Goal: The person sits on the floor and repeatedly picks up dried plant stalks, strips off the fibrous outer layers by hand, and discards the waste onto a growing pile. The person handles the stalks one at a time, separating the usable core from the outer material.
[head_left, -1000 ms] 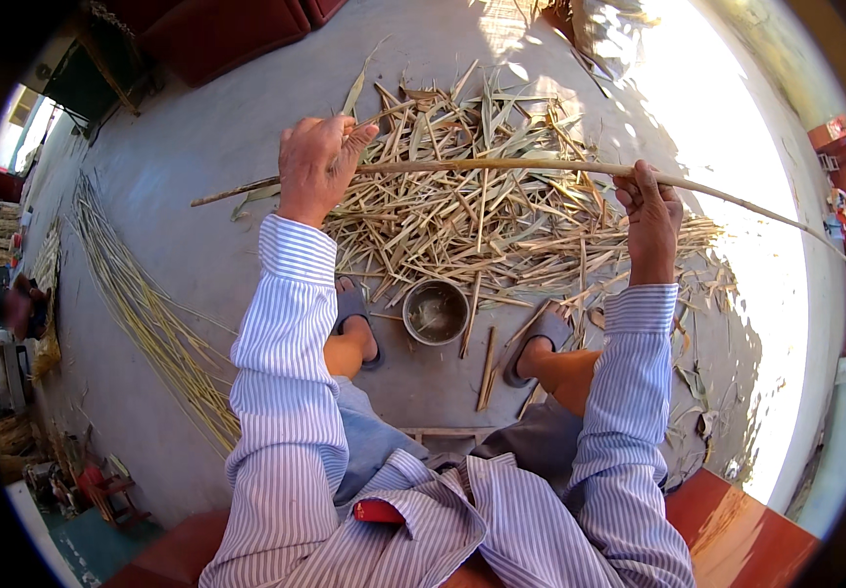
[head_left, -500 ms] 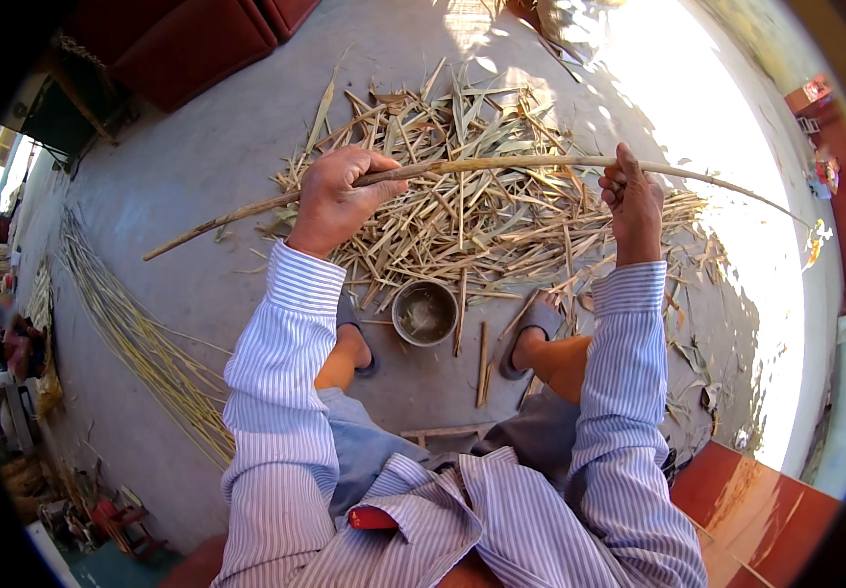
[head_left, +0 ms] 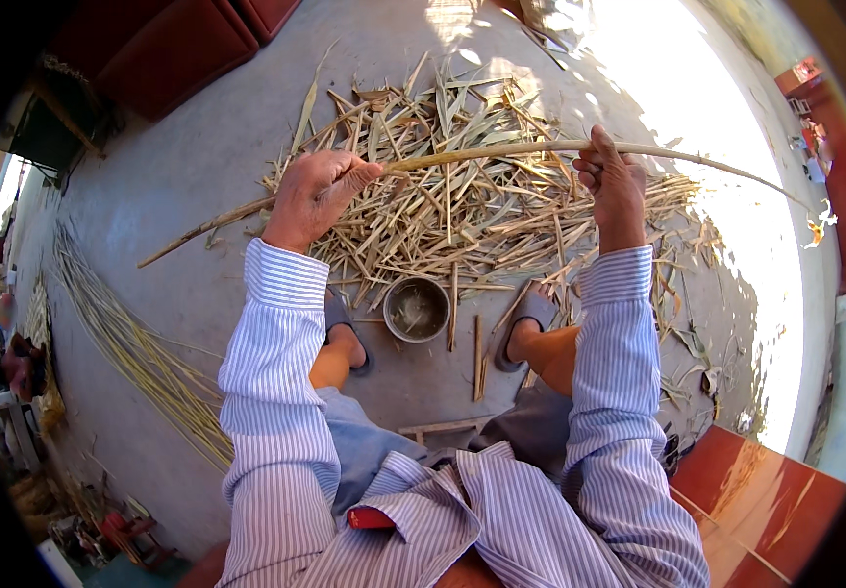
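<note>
A long, slender, slightly bowed stick (head_left: 497,151) runs across the view, held up level in both hands. My left hand (head_left: 317,199) is closed round it left of the middle, knuckles up, and covers part of it. Its thicker brown end sticks out past that hand at the lower left. My right hand (head_left: 614,182) pinches the stick between thumb and fingers, and the thin tip bends down to the far right. Beneath the stick lies a heap of dry cut stalks and leaves (head_left: 433,220). A round metal bowl (head_left: 416,310) with murky liquid stands between my feet.
On the floor at left lies a bundle of long thin canes (head_left: 139,343). Dark red seats (head_left: 173,59) stand at the far left. Red tiles (head_left: 756,500) lie at the lower right. A few cut pieces of stalk (head_left: 479,358) rest near the bowl.
My left hand has moved slightly left along with the stick, and its wrist has turned a little. My right hand has moved slightly left and up. The view has shifted a little.
</note>
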Motion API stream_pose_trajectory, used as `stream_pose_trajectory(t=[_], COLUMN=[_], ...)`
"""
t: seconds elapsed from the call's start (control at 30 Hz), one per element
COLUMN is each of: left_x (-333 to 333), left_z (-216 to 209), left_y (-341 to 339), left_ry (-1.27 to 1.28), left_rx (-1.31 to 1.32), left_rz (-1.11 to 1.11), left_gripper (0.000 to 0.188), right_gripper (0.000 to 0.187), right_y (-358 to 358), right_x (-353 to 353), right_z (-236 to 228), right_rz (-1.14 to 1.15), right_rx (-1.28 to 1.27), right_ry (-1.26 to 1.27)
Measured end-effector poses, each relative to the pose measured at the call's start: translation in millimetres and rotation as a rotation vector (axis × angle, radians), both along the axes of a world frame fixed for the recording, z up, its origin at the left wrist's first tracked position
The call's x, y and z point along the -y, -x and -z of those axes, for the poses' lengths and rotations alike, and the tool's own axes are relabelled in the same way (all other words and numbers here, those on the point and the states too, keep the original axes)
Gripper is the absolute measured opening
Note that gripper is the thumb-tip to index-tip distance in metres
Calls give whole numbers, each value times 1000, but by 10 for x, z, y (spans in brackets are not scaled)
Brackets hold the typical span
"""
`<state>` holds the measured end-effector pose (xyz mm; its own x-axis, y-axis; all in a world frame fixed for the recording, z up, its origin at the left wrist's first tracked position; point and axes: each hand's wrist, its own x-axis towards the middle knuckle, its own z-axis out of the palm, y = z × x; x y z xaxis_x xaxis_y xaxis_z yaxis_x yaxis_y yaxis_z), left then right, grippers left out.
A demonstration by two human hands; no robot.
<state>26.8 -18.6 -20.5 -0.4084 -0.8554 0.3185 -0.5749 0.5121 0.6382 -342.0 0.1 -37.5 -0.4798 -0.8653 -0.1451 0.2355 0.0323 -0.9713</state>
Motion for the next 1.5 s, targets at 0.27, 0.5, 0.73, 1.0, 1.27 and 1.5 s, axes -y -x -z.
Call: stream_pose_trajectory(t=[0.27, 0.5, 0.73, 1.0, 1.27, 1.5], left_x=[36, 14, -64, 24, -113, -140], left_z=[72, 157, -8, -154, -29, -112], left_y=[-30, -152, 383, -297, 930, 871], left_ry=[228, 285, 456, 325, 639, 520], left_rx=[329, 467, 233, 348, 206, 86], left_rz=[7, -164, -67, -232, 7, -28], left_gripper=[28, 33, 27, 20, 25, 20], right_gripper=[37, 33, 33, 23, 37, 29], right_y=[-37, 52, -454, 243, -581, -494], right_x=[-28, -101, -153, -119, -311, -249], right_z=[0, -126, 0, 42, -59, -4], right_rz=[54, 35, -195, 15, -355, -247], right_rx=[-22, -34, 183, 289, 168, 378], right_ry=[20, 58, 111, 90, 21, 183])
